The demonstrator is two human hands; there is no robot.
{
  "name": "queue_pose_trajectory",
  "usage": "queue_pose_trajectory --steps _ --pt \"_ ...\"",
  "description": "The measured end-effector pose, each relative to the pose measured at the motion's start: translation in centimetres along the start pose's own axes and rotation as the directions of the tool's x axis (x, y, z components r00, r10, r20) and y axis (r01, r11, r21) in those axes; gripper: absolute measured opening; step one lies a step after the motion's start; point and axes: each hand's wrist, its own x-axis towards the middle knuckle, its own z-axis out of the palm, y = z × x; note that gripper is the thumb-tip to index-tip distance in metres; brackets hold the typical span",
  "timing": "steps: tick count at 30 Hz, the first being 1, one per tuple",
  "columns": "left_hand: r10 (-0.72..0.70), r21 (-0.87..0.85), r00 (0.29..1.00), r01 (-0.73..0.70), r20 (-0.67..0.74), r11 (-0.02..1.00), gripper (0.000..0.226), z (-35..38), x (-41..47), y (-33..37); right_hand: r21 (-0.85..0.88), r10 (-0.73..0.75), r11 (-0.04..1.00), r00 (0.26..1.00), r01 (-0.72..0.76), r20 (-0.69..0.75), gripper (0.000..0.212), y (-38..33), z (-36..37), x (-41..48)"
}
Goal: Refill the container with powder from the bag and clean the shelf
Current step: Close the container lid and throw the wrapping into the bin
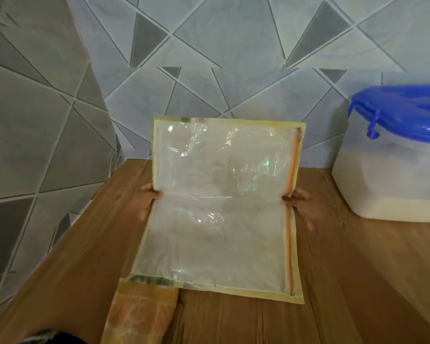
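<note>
My left hand and right hand each pinch a side edge of the clear bag at its fold; my fingers are closed on it. The bag's lower half lies flat on the wooden shelf, its upper half stands up. The container, blue-lidded, sits well right, cut off by the frame. Most of both hands is hidden behind the bag.

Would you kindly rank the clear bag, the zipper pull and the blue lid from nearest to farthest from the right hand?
1. Clear bag: its right edge is in the right hand.
2. Zipper pull: bag's upper right corner.
3. Blue lid: on the container, far right.
</note>
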Motion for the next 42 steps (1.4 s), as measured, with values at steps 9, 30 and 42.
queue_pose_trajectory --steps 9,30,42 --pt "-0.019 -0.161 0.985 0.047 0.173 0.986 0.032 -3.6 -2.9 4.2 0.051 -0.099 0.994 0.993 0.096 0.065 0.018 -3.8 -1.0 -1.3" --pt "0.146 0.600 0.796 -0.550 0.588 0.581 0.012 3.5 -11.9 16.1 -0.015 -0.631 0.746 0.715 0.665 0.301 0.050 -20.7 2.8 -7.3" --pt "0.573 0.309 0.710 -0.698 0.409 0.645 0.015 4.4 -12.3 17.3 0.235 -0.394 0.815 0.804 0.530 -0.446 0.047 -14.9 -3.4 -6.9"
